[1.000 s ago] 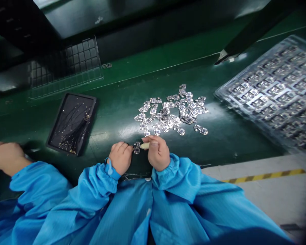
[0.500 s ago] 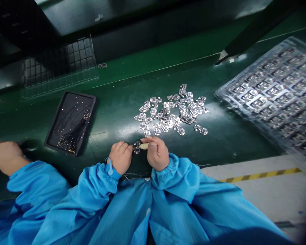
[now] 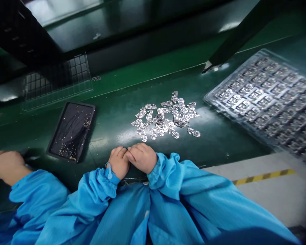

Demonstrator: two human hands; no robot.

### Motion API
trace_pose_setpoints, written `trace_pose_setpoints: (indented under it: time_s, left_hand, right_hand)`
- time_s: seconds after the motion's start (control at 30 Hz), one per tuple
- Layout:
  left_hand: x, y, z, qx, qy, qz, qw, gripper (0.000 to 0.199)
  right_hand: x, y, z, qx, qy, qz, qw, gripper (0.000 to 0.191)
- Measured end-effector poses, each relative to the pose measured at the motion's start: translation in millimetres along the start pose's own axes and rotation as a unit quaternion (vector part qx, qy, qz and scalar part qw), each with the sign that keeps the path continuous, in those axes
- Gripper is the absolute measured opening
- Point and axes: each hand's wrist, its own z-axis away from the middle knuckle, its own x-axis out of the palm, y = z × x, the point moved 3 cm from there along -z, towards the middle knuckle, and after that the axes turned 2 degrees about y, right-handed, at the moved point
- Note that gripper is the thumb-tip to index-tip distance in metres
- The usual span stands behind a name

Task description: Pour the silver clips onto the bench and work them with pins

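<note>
My left hand [image 3: 118,162] is closed at the bench's front edge, with a blue band around its wrist. Pressed against its fingertips is my right hand [image 3: 143,158], also closed, its fingers bent down over the meeting point. Whatever lies between the two hands is hidden under the fingers. Just beyond them, a loose pile of small silvery circuit boards [image 3: 161,125] is spread on the green bench [image 3: 112,119]. To the left stands a black tray [image 3: 56,131] with thin black wires [image 3: 76,139] in it, their ends gold-coloured.
At the right are stacked clear trays [image 3: 211,98] filled with circuit boards. A clear compartment tray [image 3: 79,73] lies at the back left, a single board [image 3: 96,78] beside it. A dark post [image 3: 226,41] stands behind. Another person's hand [image 3: 9,165] is at the far left.
My right hand has moved left against my left hand. The circuit board at the left fingertips and the pale pointed thing at the right fingers are now covered. The view has shifted slightly.
</note>
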Motion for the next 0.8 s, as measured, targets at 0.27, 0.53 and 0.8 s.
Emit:
trace_pose_setpoints:
  time_s: [0.27,0.53,0.8]
  left_hand:
    - [-8.8,5.6,-8.8,-0.001,0.013,-0.025,1.000,0.013]
    - [-8.5,6.0,-9.3,-0.023,0.031,-0.020,0.999,0.014]
    - [-8.0,6.1,-9.0,-0.006,0.017,-0.038,0.999,0.013]
  right_hand:
    - [-7.5,31.9,16.9,0.225,0.189,-0.189,0.937,0.028]
    - [0.6,35.7,34.7,0.246,0.269,-0.258,0.895,0.022]
    - [4.6,35.5,36.6,0.202,0.267,-0.242,0.911,0.019]
